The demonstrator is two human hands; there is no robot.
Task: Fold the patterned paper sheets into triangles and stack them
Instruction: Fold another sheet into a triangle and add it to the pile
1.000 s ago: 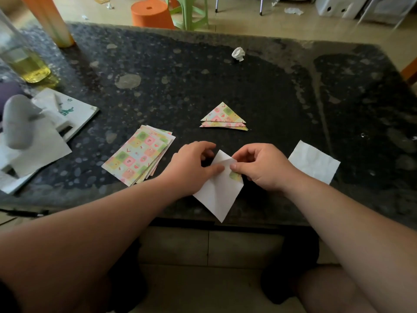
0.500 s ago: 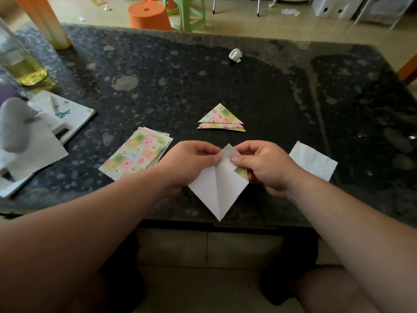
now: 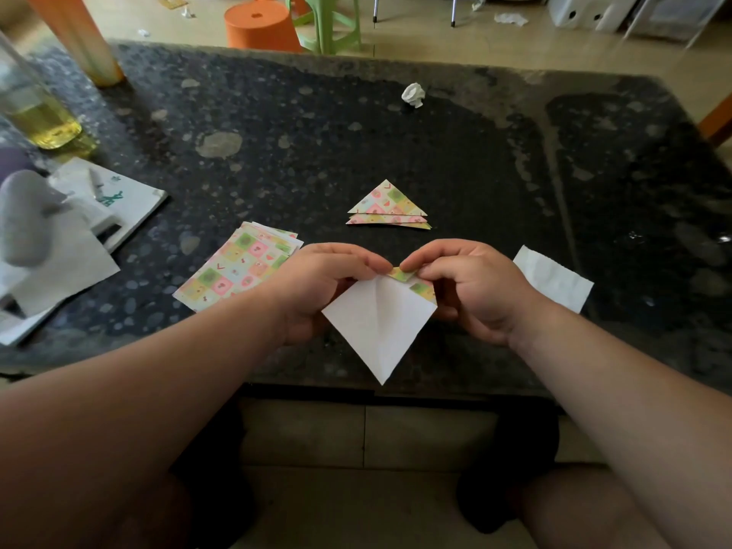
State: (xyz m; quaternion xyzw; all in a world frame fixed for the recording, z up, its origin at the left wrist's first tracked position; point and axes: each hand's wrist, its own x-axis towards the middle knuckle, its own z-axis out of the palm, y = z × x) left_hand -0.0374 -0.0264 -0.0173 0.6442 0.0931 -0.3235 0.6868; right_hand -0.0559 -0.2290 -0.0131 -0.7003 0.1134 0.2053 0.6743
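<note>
I hold one paper sheet (image 3: 378, 322) above the near table edge, white side toward me, one corner pointing down and a crease running down its middle. My left hand (image 3: 317, 287) and my right hand (image 3: 471, 287) pinch its top corner together, where a strip of the checked pattern shows folded over. A pile of flat patterned sheets (image 3: 237, 267) lies left of my left hand. Beyond my hands, a small stack of folded patterned triangles (image 3: 388, 206) rests on the dark stone table (image 3: 475, 172).
A white square of paper (image 3: 552, 277) lies right of my right hand. A crumpled paper ball (image 3: 412, 95) sits farther back. At the left are white papers (image 3: 79, 239), a grey object (image 3: 23, 215) and a bottle of yellow liquid (image 3: 35, 109). Stools (image 3: 261, 25) stand beyond the table.
The sheet has turned from tilted to a straight diamond and lifted slightly. My fingertips have come together at its top corner, and more of the patterned side shows there.
</note>
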